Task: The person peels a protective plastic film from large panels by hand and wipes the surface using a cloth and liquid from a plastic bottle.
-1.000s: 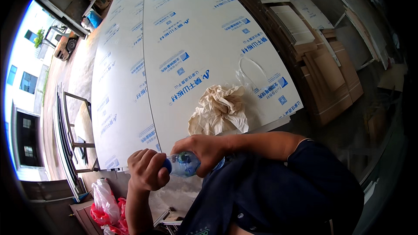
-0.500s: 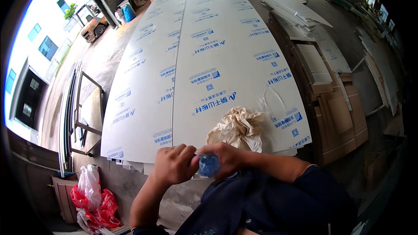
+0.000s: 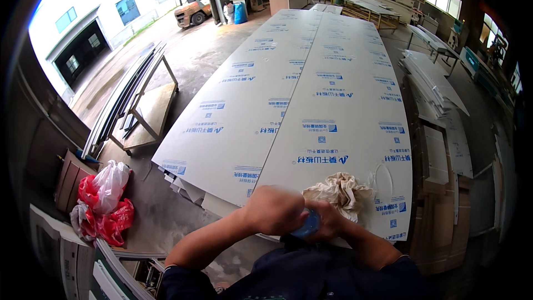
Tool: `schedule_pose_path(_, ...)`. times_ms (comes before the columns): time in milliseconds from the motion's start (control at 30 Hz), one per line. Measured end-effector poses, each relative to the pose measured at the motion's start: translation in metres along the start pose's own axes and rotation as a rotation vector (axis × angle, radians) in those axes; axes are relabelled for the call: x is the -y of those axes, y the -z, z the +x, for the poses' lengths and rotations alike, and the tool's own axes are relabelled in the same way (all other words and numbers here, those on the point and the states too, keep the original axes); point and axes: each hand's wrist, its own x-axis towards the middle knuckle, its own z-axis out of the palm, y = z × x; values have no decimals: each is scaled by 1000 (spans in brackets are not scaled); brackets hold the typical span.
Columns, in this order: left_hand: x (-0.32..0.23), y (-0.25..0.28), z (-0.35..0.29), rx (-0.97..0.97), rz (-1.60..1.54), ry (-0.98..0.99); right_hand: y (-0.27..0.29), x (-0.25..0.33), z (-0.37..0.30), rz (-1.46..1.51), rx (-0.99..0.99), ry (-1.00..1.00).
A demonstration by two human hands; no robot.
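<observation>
In front of my body, over the near edge of large white panels (image 3: 222, 128) printed in blue, both hands are together at a bluish see-through plastic bottle (image 3: 307, 225). My right hand (image 3: 328, 220) is wrapped round its side. Closed and slightly blurred, my left hand (image 3: 277, 210) presses against the bottle from the left; its fingertips are hidden. A crumpled cream cloth (image 3: 343, 191) lies on the panel just beyond my right hand. Beside the cloth rests a thin clear loop of plastic (image 3: 383, 182).
Red and white plastic bags (image 3: 108, 200) are heaped on the floor at left. A metal-framed rack (image 3: 145, 114) stands beyond them. Stacked boards (image 3: 436, 83) line the right side. An orange forklift (image 3: 192, 11) is parked outside the far-left opening.
My view has tilted up and swung left, so the scene sits lower and further right. My left hand has turned over the bottle, hiding more of it. My right hand keeps its hold.
</observation>
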Motion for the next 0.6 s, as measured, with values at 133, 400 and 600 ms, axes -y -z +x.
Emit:
schedule_pose_path(133, 1, 7, -1, -48, -103, -201, -2, 6, 2, 243, 191, -68)
schedule_pose_path(400, -13, -10, -11, -159, 69, 220, -20, 8, 6, -526, -298, 38)
schedule_pose_path(600, -27, -5, -32, -279, -10, -22, -14, -18, -4, -257, 115, 85)
